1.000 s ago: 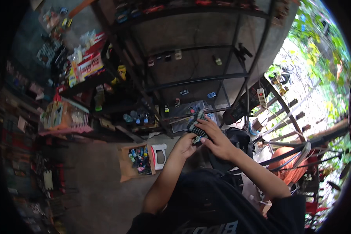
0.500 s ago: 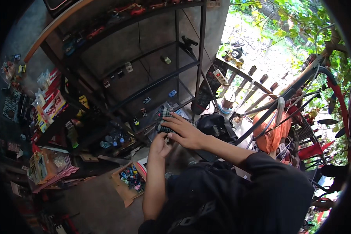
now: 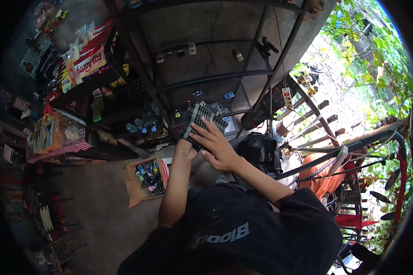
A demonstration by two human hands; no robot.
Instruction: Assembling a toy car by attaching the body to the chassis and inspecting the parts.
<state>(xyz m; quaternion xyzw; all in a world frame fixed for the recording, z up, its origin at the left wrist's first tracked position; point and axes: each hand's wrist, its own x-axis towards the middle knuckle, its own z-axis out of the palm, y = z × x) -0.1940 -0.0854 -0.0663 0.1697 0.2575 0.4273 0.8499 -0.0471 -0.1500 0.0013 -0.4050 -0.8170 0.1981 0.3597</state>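
- The right hand [image 3: 215, 144] lies on top of a dark green-and-white checked cloth [image 3: 212, 115], its fingers stretched out and slightly apart, pressing no visible fold between them.
- The left hand [image 3: 186, 149] is at the near edge of the cloth, underneath it; its fingers are hidden, so whether they grip cannot be told.
- The cloth is in front of the person's chest, spread between the two hands, with its far corner pointing toward the shelf.
- Beyond it rises a dark metal shelf frame [image 3: 215, 79]; in this view, the cloth overlaps its lowest level, and the gap in depth is unclear.
- A black bag [image 3: 259, 153] sits near the right forearm, bounding the room on that side.
- On the left, below the hands, an open cardboard box [image 3: 137, 196] full of small colourful items stands on the floor, well apart from the cloth.
- Grey concrete floor [image 3: 96, 197] stretches left of the box, giving the widest open room.
- Small toy cars [image 3: 180, 53] are spaced along the shelf levels.
- At far left, a red-and-white checked cover [image 3: 80, 149] drapes over an edge.
- To the right, a white power strip [image 3: 287, 97] hangs near a wooden fence, with bright greenery [image 3: 376, 59] beyond.
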